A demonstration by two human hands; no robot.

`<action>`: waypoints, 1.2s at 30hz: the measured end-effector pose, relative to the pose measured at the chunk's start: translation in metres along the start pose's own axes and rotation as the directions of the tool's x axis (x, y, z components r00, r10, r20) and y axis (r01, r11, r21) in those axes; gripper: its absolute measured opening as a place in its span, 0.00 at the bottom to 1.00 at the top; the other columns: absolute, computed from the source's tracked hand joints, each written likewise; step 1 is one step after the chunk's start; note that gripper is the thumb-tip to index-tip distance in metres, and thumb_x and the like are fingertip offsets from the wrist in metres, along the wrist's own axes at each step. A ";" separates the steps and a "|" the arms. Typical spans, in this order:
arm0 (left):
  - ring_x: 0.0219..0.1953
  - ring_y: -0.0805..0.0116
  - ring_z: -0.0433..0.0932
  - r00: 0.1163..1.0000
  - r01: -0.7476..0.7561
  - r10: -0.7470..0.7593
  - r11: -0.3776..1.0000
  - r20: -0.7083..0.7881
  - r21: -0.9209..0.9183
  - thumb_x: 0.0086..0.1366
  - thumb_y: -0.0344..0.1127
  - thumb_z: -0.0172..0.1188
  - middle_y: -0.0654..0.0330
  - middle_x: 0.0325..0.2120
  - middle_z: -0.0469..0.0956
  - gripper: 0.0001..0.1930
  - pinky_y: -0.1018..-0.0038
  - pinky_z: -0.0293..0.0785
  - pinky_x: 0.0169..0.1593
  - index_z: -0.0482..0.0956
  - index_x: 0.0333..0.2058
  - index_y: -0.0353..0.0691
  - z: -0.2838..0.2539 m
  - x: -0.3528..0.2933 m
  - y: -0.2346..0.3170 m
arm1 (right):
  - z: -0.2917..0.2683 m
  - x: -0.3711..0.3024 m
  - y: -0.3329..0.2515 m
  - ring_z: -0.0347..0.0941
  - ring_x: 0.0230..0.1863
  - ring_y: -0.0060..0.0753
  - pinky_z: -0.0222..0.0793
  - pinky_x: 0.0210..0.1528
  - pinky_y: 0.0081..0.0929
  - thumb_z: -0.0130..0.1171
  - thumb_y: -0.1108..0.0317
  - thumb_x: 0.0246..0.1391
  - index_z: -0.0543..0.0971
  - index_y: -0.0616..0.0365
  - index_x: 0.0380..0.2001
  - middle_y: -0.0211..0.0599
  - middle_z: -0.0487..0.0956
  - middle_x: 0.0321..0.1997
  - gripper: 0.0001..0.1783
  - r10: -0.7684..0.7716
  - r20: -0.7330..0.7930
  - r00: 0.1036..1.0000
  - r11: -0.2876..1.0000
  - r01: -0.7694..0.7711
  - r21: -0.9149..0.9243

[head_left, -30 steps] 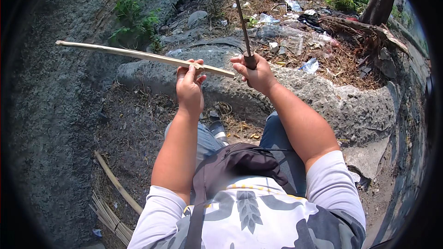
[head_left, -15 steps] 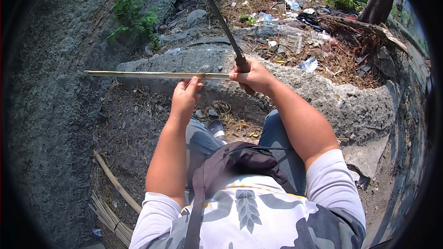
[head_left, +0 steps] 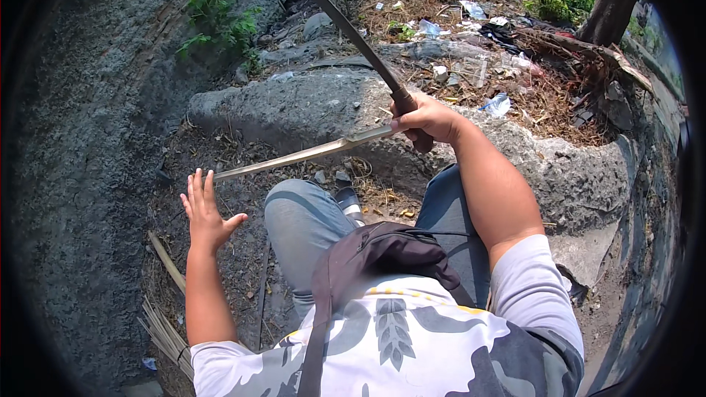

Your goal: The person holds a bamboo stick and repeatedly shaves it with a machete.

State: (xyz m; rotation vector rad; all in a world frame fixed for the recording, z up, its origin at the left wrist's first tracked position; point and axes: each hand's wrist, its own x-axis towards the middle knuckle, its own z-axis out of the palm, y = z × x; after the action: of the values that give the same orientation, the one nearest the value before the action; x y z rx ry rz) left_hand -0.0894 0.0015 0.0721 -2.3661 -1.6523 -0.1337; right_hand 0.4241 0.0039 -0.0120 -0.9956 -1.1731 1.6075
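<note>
strip (head_left: pixel 294 156) now slants down to the left in the head view, its right end pinched in the right hand (head_left: pixel 432 121), which also grips the knife (head_left: pixel 351 35)! left hand (head_left: pixel 208 226) has let go of the middle and spreads open by the left tip, contact unclear, so the right alone seems to bear it. strip pale, slim, woody; knife dark, flat; rough grey stone (head_left: pixel 287 106) beyond.

"Can any writing be read on the knife (head_left: pixel 357 38) in the right hand (head_left: pixel 432 119)?"
"None."
"On the shirt (head_left: pixel 441 353) below that hand?"
"No words or numbers there."
"And the plastic scraps (head_left: pixel 497 105) beyond it?"
"Too small to tell."
</note>
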 end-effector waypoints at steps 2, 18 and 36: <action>0.76 0.47 0.55 0.999 -0.008 0.008 1.000 0.041 -0.014 0.44 0.51 0.82 0.51 0.73 0.61 0.61 0.43 0.39 0.78 0.56 0.74 0.49 0.000 0.004 -0.015 | -0.001 -0.002 -0.001 0.72 0.22 0.22 0.67 0.26 0.25 0.72 0.68 0.49 0.75 0.54 0.34 0.28 0.77 0.27 0.14 0.004 0.028 1.000 1.000 -0.004 -0.001; 0.23 0.76 0.65 0.894 0.348 -0.101 0.769 0.436 -0.536 0.68 0.52 0.67 0.65 0.17 0.69 0.24 0.70 0.64 0.27 0.73 0.26 0.36 0.031 -0.036 0.001 | -0.032 0.002 0.002 0.70 0.23 0.18 0.66 0.25 0.24 0.74 0.59 0.57 0.75 0.54 0.34 0.23 0.72 0.23 0.17 -0.229 -0.472 0.852 0.953 0.098 -0.285; 0.31 0.37 0.80 0.992 0.109 -0.067 0.889 0.109 -0.444 0.74 0.51 0.58 0.44 0.24 0.80 0.22 0.51 0.73 0.35 0.74 0.31 0.36 0.008 0.011 0.125 | 0.012 0.007 -0.006 0.83 0.40 0.54 0.79 0.42 0.51 0.62 0.64 0.54 0.77 0.51 0.38 0.45 0.85 0.35 0.09 -0.410 -0.240 0.880 0.194 -0.173 -0.966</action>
State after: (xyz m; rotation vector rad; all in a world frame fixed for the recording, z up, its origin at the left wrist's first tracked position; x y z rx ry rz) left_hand 0.0308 -0.0266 0.0476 -2.6547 -1.9477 -0.4831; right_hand 0.4117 0.0085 -0.0038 -1.8832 -1.8830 0.1410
